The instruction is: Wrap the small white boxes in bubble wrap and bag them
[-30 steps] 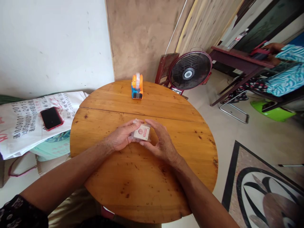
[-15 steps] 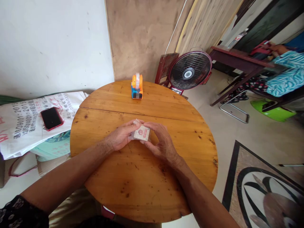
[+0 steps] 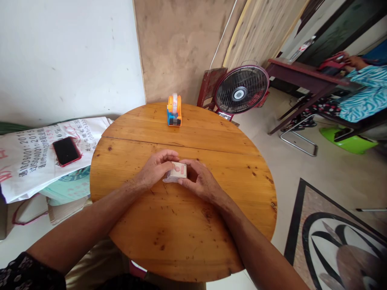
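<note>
A small white box [image 3: 179,171] with red print, in crinkled clear film, is between my hands over the middle of the round wooden table [image 3: 181,225]. My left hand [image 3: 155,169] has its thumb pressed on the box's upper left corner, while its fingers curve past the far side. Along the right side, my right hand [image 3: 201,179] grips the box with the thumb near the front edge and fingers at the back. Loose film sticks out at the box's lower left.
An orange and blue tape dispenser [image 3: 174,110] stands at the table's far edge. Left, a phone [image 3: 67,151] lies on a white printed sack [image 3: 18,177]. A fan [image 3: 242,89] stands beyond the table. A person in a patterned sleeve [image 3: 365,94] sits at another table [image 3: 308,72].
The box has come slightly left and flatter, with its film now folded toward the lower left. My left fingers have lifted and spread from the film; my right hand has shifted slightly left.
</note>
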Tool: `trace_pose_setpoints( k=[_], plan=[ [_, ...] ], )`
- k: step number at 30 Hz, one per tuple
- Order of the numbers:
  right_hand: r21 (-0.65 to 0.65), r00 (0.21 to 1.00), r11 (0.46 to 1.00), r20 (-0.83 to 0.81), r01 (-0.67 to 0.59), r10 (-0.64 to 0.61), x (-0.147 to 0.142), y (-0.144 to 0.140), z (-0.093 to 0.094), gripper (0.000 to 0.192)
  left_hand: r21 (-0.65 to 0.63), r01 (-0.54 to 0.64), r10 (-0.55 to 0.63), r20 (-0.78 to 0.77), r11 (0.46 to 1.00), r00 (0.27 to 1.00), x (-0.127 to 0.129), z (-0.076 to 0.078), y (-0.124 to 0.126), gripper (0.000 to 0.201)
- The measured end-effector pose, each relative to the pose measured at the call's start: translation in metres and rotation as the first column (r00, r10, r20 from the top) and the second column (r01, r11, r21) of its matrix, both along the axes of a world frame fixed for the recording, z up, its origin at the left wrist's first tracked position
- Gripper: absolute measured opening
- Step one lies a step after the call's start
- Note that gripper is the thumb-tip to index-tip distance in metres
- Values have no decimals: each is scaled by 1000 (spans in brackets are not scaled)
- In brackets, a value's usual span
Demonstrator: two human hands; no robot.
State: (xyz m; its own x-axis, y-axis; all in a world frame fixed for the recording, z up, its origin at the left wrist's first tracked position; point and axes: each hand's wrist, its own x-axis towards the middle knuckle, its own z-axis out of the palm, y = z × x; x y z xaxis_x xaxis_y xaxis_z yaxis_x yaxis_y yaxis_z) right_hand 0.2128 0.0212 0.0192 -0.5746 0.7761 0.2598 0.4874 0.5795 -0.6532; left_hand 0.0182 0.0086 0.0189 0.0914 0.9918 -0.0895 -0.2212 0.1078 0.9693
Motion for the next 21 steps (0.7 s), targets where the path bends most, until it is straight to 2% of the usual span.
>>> trace_pose_setpoints(
  k=[4,8,13,21],
  plan=[
    [-3,998,999,26,-53,53,3,1,0,50,6,54,-53,-23,999,998,-1,-2,0,33],
    [71,996,994,-15,-83,84,5,1,2,60,19,90,-90,-35,996,995,-2,-2,0,35],
    [146,998,988,-3,-56,57,6,0,5,46,37,122,-121,-49,992,991,-1,-2,-1,35],
    [233,998,971,45,-47,37,4,0,-7,36,74,174,-173,-13,982,985,-3,-5,0,38]
  ],
)
